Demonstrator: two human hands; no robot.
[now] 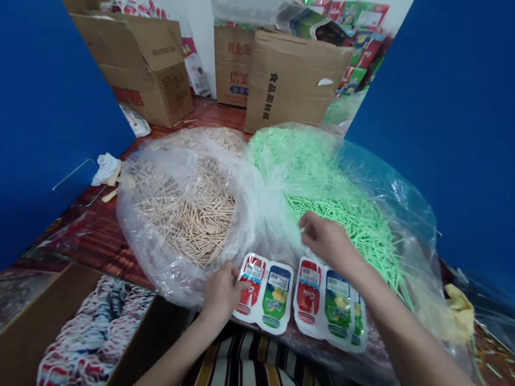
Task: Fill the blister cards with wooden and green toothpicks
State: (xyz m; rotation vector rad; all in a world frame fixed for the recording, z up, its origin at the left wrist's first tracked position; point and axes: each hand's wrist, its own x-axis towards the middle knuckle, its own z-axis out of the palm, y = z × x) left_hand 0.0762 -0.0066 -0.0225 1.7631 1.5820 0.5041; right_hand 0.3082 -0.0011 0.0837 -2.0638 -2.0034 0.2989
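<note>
My left hand (223, 290) is at the left edge of a red and blue-green double pack (277, 298), its thumb and fingers closed on that edge. To the right lie more such packs (309, 293), overlapping at the table's front edge. Above them, my right hand (321, 233) is curled beside the bag of green sticks (353, 225); whether its fingers hold anything is too small to tell. A clear bag of beige sticks (200, 223) rests left of the green ones.
Cardboard boxes (295, 90) stand at the back, with another (137, 61) at back left. An open box of stacked packs (96, 336) is at lower left. Blue panels (480, 109) flank both sides. A yellow cloth (458, 314) lies at right.
</note>
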